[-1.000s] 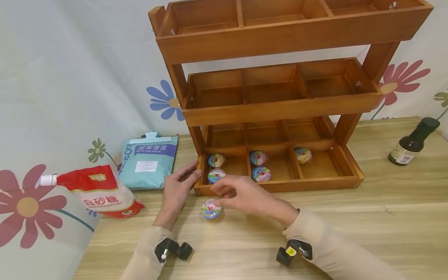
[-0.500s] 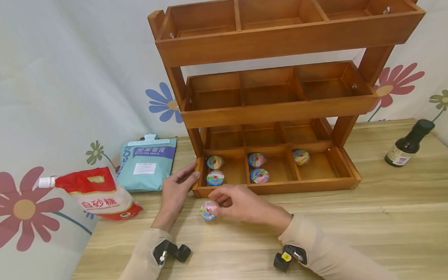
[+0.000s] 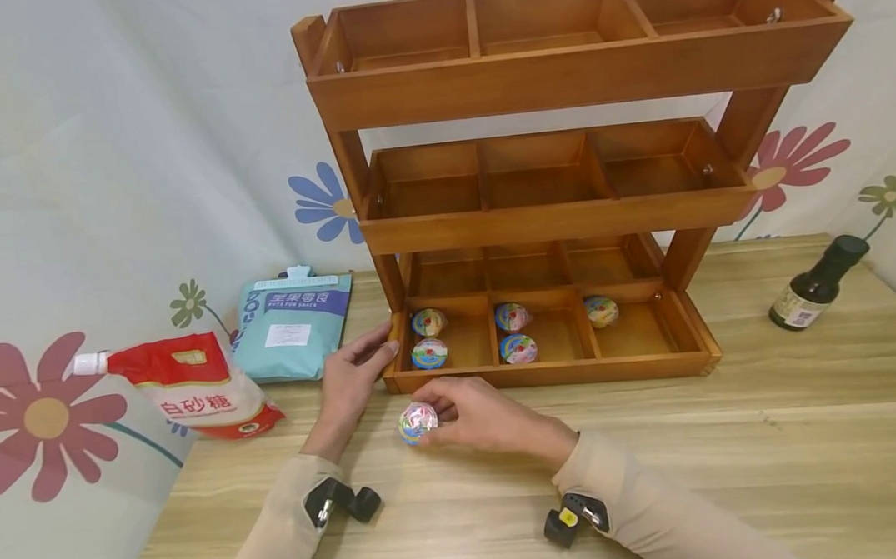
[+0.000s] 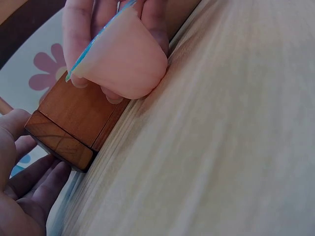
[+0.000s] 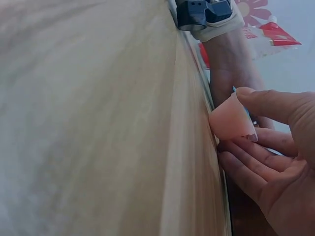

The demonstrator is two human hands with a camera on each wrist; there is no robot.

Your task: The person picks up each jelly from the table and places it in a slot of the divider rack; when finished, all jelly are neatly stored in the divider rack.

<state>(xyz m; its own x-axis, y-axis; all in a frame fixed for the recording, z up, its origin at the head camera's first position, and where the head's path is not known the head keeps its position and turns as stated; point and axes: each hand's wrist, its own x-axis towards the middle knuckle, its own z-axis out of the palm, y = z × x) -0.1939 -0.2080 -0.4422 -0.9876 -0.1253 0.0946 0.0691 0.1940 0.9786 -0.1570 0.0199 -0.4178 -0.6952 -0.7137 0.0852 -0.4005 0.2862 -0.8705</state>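
My right hand point(image 3: 492, 419) pinches a small jelly cup point(image 3: 417, 422) at its rim, in front of the rack. The cup has a printed foil lid and a pink translucent body; in the left wrist view the jelly cup point(image 4: 128, 56) sits tilted, its base at the tabletop. My left hand point(image 3: 351, 384) grips the left end of the brown wooden rack point(image 3: 550, 375), thumb and fingers around its corner. Similar jelly cups lie in the front bottom row: two in the left compartment point(image 3: 469, 345), two in the middle one, one in the right one.
A teal snack bag point(image 3: 293, 345) lies left of the rack, with a red and white sugar pouch point(image 3: 205, 390) nearer. A dark bottle point(image 3: 812, 289) stands at the right. The rack's upper tiers point(image 3: 558, 216) rise above the hands.
My right hand has come down a little, and its thumb now lies on the near side of the jelly cup. The left hand has stayed at the rack's corner.
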